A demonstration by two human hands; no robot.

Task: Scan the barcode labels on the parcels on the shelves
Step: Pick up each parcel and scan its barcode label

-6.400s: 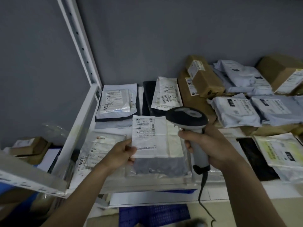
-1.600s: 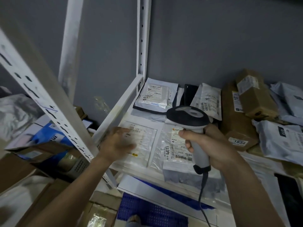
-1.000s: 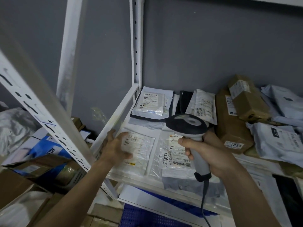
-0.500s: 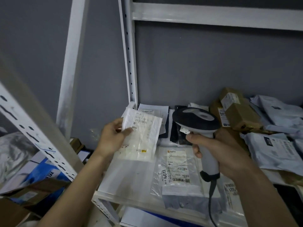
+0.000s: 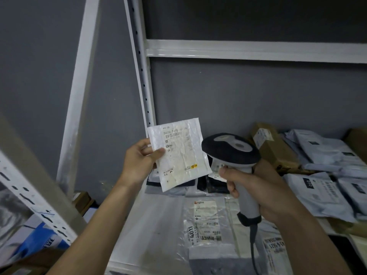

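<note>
My left hand (image 5: 140,159) holds a small white padded envelope (image 5: 181,153) up in the air above the shelf, its printed label facing me. My right hand (image 5: 256,193) grips the handle of a black and grey barcode scanner (image 5: 231,150), whose head sits just right of the envelope. On the white shelf (image 5: 151,231) below lies a clear plastic parcel marked 4011 (image 5: 205,227). Behind the scanner a brown cardboard box (image 5: 273,147) leans on grey mailer bags (image 5: 325,153).
A white perforated upright (image 5: 141,72) and a crossbeam (image 5: 256,50) frame the shelf against a grey wall. Another slanted shelf post (image 5: 29,183) crosses the lower left. Boxes and a blue package (image 5: 37,243) lie beyond the shelf's left end. The scanner's cable (image 5: 253,253) hangs down.
My left hand picked the white envelope up off the shelf and has raised it higher beside the scanner head. The view has tilted upward, showing the crossbeam above.
</note>
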